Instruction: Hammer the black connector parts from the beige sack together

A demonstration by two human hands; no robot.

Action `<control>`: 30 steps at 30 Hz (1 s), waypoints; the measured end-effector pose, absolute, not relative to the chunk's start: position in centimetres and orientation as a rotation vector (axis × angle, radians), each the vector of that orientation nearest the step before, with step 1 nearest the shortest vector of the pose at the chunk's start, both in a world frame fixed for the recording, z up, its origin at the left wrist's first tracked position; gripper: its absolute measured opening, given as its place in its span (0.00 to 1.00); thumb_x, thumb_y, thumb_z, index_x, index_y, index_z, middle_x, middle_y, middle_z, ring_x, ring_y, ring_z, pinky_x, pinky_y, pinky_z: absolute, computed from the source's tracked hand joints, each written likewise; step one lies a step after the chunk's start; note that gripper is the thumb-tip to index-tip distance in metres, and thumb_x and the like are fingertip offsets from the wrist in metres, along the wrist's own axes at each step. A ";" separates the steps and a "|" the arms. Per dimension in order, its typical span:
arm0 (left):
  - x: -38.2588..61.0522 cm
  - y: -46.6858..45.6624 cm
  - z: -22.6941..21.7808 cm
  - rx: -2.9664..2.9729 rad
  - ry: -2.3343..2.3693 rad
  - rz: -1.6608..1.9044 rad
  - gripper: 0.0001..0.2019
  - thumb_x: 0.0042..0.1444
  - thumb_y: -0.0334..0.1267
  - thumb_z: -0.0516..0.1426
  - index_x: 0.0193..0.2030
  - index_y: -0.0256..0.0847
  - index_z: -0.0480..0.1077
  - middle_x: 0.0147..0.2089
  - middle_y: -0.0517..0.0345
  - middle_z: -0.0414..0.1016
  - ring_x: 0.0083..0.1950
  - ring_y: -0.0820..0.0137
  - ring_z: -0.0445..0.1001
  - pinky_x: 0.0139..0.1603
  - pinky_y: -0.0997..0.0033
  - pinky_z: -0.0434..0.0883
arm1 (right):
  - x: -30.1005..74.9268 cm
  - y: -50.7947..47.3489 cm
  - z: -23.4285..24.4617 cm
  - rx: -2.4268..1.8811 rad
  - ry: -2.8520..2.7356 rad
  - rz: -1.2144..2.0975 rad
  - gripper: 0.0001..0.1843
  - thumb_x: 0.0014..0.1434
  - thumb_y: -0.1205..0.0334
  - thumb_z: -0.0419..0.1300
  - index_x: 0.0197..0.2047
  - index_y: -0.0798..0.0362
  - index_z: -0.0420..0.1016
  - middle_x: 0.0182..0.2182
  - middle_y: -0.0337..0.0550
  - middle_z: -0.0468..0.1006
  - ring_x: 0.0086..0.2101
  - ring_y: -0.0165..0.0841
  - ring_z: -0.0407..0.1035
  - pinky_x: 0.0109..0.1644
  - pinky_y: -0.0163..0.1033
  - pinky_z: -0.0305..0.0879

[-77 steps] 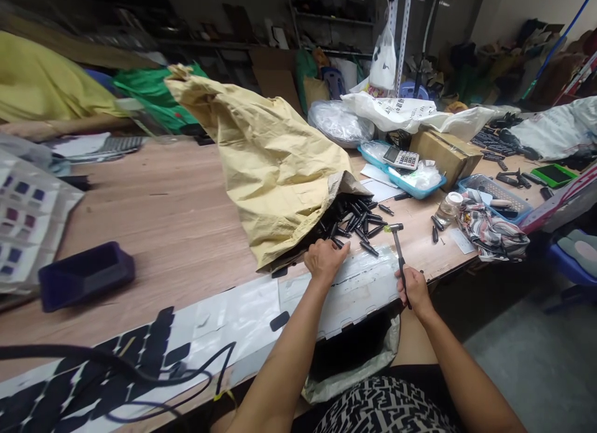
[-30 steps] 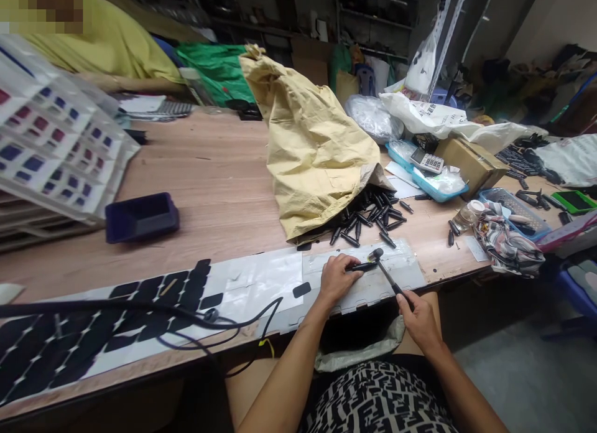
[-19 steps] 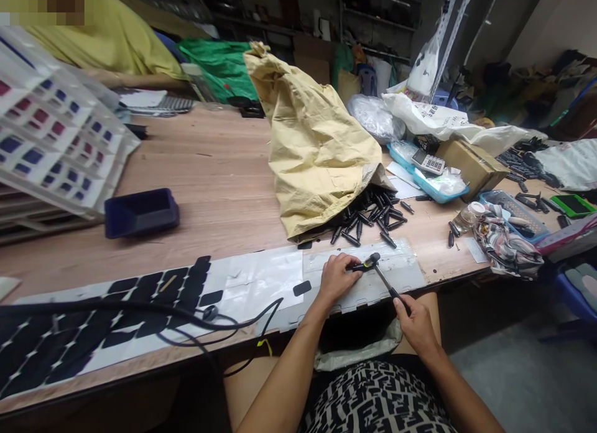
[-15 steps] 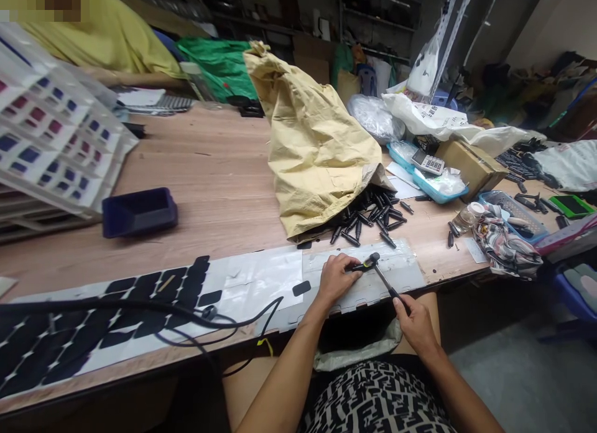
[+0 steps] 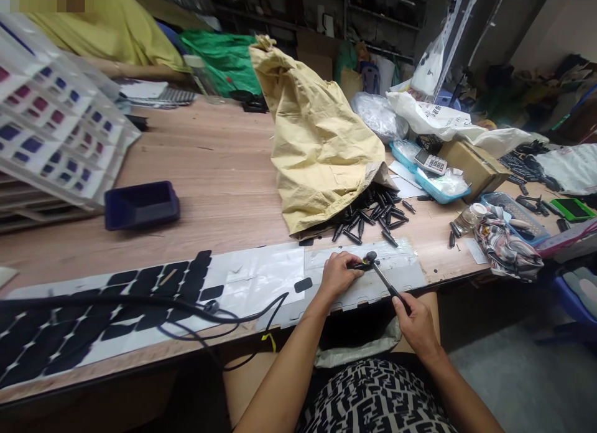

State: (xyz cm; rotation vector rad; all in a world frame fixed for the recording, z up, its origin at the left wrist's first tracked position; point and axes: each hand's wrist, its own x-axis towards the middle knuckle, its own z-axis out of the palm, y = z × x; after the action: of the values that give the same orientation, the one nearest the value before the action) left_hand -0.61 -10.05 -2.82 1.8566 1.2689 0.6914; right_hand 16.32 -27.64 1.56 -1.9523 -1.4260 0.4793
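My left hand (image 5: 336, 275) is closed on a small black tube-shaped part (image 5: 358, 265), pinning it flat on the white sheet (image 5: 261, 277) at the table's near edge. My right hand (image 5: 416, 325) grips the handle of a small black hammer (image 5: 380, 276), whose head rests on the end of that part. A pile of similar black parts (image 5: 368, 218) spills from the mouth of a yellow paper sack (image 5: 317, 140) just behind my hands.
A dark blue tray (image 5: 140, 204) sits to the left, with stacked sample cards (image 5: 51, 140) beyond it. Black cables (image 5: 196, 311) cross the sheet. Right of the pile lie a calculator (image 5: 431, 163), a cardboard box (image 5: 469, 161), blue baskets and patterned cloth (image 5: 506, 249). An open bag (image 5: 359, 343) hangs under the table edge.
My left hand left the pile with one black part and laid it on the white sheet. The hammer swung over and now taps that part's end.
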 end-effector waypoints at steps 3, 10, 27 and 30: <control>-0.7 -10.1 -2.7 1.864 1.263 0.683 0.10 0.45 0.34 0.66 0.36 0.48 0.78 0.40 0.60 0.79 0.47 0.60 0.70 0.51 0.58 0.66 | 16.4 -27.6 1.3 -1.966 -1.404 0.498 0.19 0.67 0.49 0.54 0.45 0.52 0.81 0.37 0.47 0.84 0.38 0.41 0.79 0.44 0.39 0.73; -0.9 -10.4 -2.5 1.938 1.253 0.662 0.10 0.47 0.34 0.63 0.38 0.48 0.76 0.40 0.60 0.79 0.48 0.59 0.69 0.51 0.58 0.65 | 16.7 -28.0 0.8 -1.977 -1.385 0.501 0.20 0.67 0.48 0.53 0.44 0.52 0.82 0.36 0.47 0.85 0.37 0.41 0.79 0.43 0.39 0.73; -1.4 -10.7 -2.7 1.861 1.189 0.757 0.19 0.46 0.35 0.66 0.47 0.48 0.72 0.37 0.62 0.79 0.47 0.61 0.72 0.52 0.60 0.66 | 16.1 -28.4 1.8 -1.972 -1.435 0.463 0.19 0.68 0.50 0.52 0.45 0.52 0.81 0.36 0.46 0.84 0.37 0.40 0.79 0.42 0.38 0.73; -1.4 -10.9 -2.5 1.883 1.185 0.775 0.22 0.47 0.35 0.65 0.50 0.48 0.70 0.38 0.63 0.79 0.46 0.62 0.73 0.52 0.60 0.65 | 15.8 -28.3 2.2 -1.944 -1.489 0.395 0.18 0.68 0.52 0.52 0.46 0.52 0.81 0.39 0.47 0.84 0.40 0.40 0.79 0.44 0.39 0.73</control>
State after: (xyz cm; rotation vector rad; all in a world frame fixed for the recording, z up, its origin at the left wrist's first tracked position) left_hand -1.38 -10.87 -2.50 1.8828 1.1853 0.7749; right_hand 15.85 -28.34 2.18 -1.9438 -1.4890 0.3946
